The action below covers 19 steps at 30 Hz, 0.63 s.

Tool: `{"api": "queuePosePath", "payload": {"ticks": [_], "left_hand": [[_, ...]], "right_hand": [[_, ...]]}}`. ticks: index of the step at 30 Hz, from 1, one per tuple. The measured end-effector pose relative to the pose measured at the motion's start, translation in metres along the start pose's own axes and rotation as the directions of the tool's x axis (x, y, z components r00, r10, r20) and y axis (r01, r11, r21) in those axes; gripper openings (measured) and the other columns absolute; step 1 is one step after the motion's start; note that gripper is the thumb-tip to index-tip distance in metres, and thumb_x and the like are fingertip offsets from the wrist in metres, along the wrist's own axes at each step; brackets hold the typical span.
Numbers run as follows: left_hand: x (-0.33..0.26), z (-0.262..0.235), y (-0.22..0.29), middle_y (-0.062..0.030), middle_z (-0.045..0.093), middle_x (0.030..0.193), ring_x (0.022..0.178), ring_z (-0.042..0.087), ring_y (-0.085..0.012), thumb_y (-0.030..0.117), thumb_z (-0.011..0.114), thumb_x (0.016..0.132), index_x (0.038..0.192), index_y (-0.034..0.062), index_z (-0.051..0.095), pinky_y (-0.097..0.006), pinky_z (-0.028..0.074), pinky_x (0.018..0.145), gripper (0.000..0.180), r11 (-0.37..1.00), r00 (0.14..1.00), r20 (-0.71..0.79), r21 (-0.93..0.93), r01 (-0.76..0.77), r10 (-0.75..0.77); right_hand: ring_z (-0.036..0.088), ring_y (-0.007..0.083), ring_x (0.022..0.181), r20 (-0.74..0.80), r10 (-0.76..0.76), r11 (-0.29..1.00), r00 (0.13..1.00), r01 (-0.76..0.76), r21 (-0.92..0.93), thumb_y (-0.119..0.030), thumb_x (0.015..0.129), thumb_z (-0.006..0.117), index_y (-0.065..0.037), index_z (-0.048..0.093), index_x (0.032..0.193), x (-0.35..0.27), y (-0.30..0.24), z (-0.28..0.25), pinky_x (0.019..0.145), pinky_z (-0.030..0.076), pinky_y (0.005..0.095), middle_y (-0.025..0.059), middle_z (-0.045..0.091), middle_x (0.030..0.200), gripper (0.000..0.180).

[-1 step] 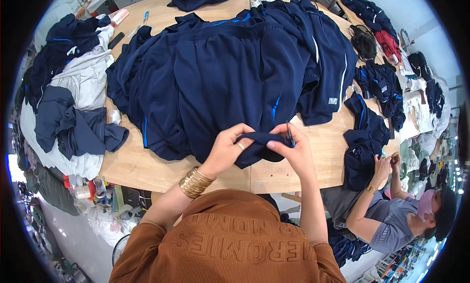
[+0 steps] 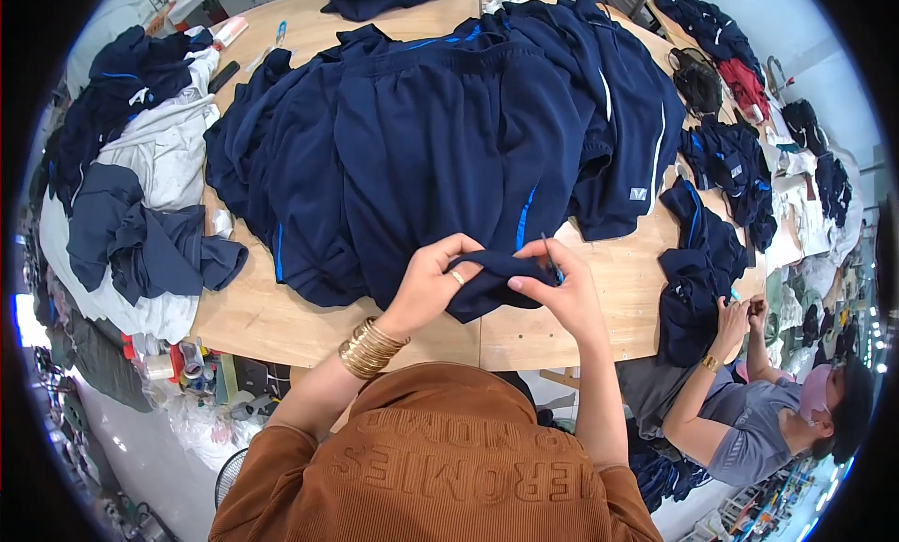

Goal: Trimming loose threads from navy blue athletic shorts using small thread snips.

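Observation:
Navy shorts [image 2: 421,148] with a gathered waistband and a blue side stripe lie spread before me, waistband away from me. My left hand [image 2: 438,272] is closed on the near leg hem, thumb tucked beneath the fold. My right hand [image 2: 560,282] pinches the same hem a little to the right, lifting it off the table. Tucked in the right hand is a small tool [image 2: 547,249] with a thin dark point and a bit of blue, like thread snips; its rest is hidden by the fingers.
More navy garments [image 2: 632,120] lie beneath and beside the shorts on the wooden table [image 2: 431,345]. Grey and white clothes [image 2: 140,223] are heaped at left. On the right, a co-worker [image 2: 749,420] handles another navy garment [image 2: 698,280]. A blue-handled tool [image 2: 280,33] lies far left.
The hem has turned slightly in my fingers, and more of the blue stripe shows above my right hand. Both hands keep their grip.

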<state>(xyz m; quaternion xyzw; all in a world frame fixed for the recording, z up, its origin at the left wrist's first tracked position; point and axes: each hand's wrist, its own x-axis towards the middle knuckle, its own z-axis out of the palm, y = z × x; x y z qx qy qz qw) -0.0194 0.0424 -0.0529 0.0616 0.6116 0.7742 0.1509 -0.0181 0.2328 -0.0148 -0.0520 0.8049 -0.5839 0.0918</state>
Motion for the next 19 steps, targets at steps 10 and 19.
{"api": "queuePosePath", "payload": {"ticks": [10, 19], "left_hand": [[-0.007, -0.024, 0.032, -0.0067, 0.066, 0.087, 0.075, 0.062, -0.0102, 0.015, 0.052, 0.089, 0.092, -0.0039, 0.063, -0.021, 0.049, 0.071, 0.022, 0.894, 0.972, -0.079, -0.416, 0.168, -0.220], [-0.015, -0.026, 0.033, -0.0061, 0.066, 0.088, 0.079, 0.062, -0.0087, 0.013, 0.052, 0.089, 0.094, -0.0035, 0.063, -0.020, 0.048, 0.074, 0.020, 0.919, 0.989, -0.102, -0.391, 0.058, -0.107]], "right_hand": [[0.030, -0.0009, 0.045, 0.026, 0.268, 0.857, 0.963, -0.250, 0.451, -0.015, 0.079, 0.068, -0.005, 0.061, 0.078, -0.008, 0.006, -0.022, 0.040, 0.019, 0.0180, -0.0079, 0.042, 0.057, 0.013], [0.030, 0.0000, 0.045, -0.016, 0.249, 0.847, 0.968, -0.210, 0.489, -0.016, 0.083, 0.064, -0.004, 0.061, 0.083, -0.015, -0.004, -0.021, 0.041, 0.020, 0.0175, -0.0085, 0.041, 0.057, 0.012]]}}
